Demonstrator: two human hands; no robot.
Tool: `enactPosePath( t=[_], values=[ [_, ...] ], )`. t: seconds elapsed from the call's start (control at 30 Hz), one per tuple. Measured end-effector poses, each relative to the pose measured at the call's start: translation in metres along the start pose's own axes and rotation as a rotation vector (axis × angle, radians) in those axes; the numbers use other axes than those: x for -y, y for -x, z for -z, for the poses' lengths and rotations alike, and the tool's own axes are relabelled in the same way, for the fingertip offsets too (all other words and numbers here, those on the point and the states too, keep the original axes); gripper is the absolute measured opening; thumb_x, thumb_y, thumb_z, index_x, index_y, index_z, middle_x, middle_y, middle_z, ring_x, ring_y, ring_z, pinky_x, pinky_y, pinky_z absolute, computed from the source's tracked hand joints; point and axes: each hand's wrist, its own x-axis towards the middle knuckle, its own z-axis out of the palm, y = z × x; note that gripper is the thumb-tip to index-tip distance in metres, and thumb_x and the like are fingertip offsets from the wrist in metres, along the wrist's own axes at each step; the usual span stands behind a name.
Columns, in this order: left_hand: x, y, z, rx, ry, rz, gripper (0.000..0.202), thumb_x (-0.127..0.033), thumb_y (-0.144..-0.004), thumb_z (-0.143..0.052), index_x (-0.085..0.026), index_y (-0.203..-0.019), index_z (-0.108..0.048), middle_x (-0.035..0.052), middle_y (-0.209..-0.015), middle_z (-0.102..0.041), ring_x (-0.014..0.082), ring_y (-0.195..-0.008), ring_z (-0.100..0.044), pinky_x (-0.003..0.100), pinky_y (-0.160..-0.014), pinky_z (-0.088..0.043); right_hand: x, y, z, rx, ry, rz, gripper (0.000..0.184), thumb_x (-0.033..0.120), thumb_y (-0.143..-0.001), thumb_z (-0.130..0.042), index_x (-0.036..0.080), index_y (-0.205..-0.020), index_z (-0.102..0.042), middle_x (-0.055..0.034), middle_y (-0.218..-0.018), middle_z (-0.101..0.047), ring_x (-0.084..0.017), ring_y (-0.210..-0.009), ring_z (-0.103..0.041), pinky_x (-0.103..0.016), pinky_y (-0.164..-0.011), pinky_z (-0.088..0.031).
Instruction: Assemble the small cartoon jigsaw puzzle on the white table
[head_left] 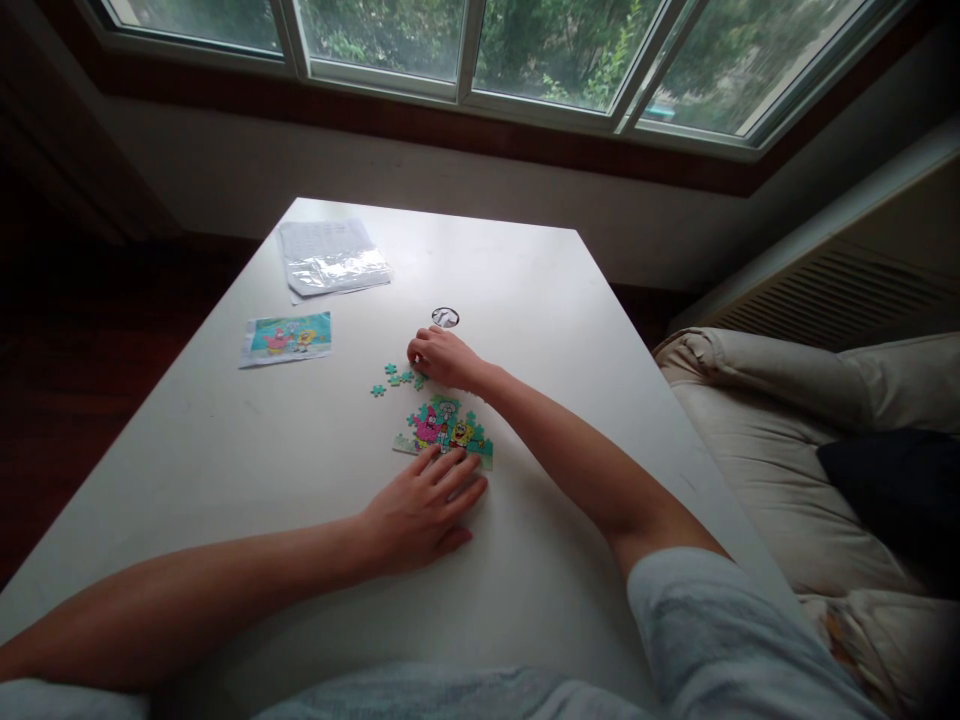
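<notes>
A partly joined jigsaw puzzle point(444, 425) with pink, yellow and teal cartoon figures lies on the white table. My left hand point(424, 505) rests palm down at its near edge, fingers stretched out and fingertips touching it. Beyond the puzzle, my right hand point(446, 358) is low over the table with its fingers curled in a pinch. Whatever is between those fingertips, if anything, is hidden. Several loose teal puzzle pieces point(395, 380) lie just left of my right hand, scattered apart from the joined part.
A picture card point(289, 338) with the same cartoon figures lies on the table point(225, 470) to the left. Behind it is a clear plastic sleeve with papers point(334, 258). A round hole point(445, 317) is beyond my right hand. A beige sofa point(750, 440) stands at the right.
</notes>
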Motion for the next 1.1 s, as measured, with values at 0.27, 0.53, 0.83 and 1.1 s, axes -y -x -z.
enactPosePath(
  t=[0.27, 0.53, 0.83, 1.1],
  values=[
    [0.005, 0.000, -0.002, -0.022, 0.035, -0.022, 0.058, -0.050, -0.103, -0.043, -0.017, -0.150, -0.044, 0.0165, -0.160, -0.039, 0.0350, -0.144, -0.038, 0.054, -0.119, -0.028, 0.011, 0.008, 0.010, -0.021, -0.216, 0.017, 0.009, 0.013, -0.089, -0.057, 0.017, -0.094, -0.064, -0.0035, -0.089, -0.066, -0.014, -0.076, -0.051, -0.026, -0.071, -0.033],
    [0.012, -0.002, 0.000, -0.015, 0.065, -0.043, 0.055, -0.048, -0.102, -0.046, -0.019, -0.149, -0.046, 0.0141, -0.159, -0.040, 0.0325, -0.147, -0.035, 0.052, -0.123, -0.025, 0.029, 0.043, 0.014, 0.063, -0.739, -0.054, 0.018, 0.013, -0.087, -0.059, 0.015, -0.100, -0.071, -0.0020, -0.083, -0.069, -0.011, -0.071, -0.061, -0.022, -0.068, -0.043],
    [-0.006, 0.003, 0.008, 0.017, -0.085, 0.170, 0.057, -0.050, -0.101, -0.047, -0.018, -0.147, -0.047, 0.0173, -0.157, -0.042, 0.0364, -0.146, -0.034, 0.061, -0.119, -0.023, 0.041, 0.061, 0.017, 0.110, -0.747, -0.066, 0.011, 0.016, -0.084, -0.068, 0.016, -0.094, -0.073, 0.0005, -0.076, -0.071, -0.011, -0.070, -0.063, -0.022, -0.070, -0.045],
    [-0.003, 0.002, 0.007, 0.026, -0.083, 0.168, 0.057, -0.051, -0.101, -0.046, -0.017, -0.146, -0.048, 0.0188, -0.156, -0.042, 0.0367, -0.143, -0.037, 0.059, -0.116, -0.029, 0.047, 0.065, 0.007, 0.055, -0.630, -0.042, 0.011, 0.010, -0.083, -0.068, 0.016, -0.089, -0.074, 0.0008, -0.075, -0.068, -0.012, -0.073, -0.059, -0.023, -0.072, -0.043]
  ],
)
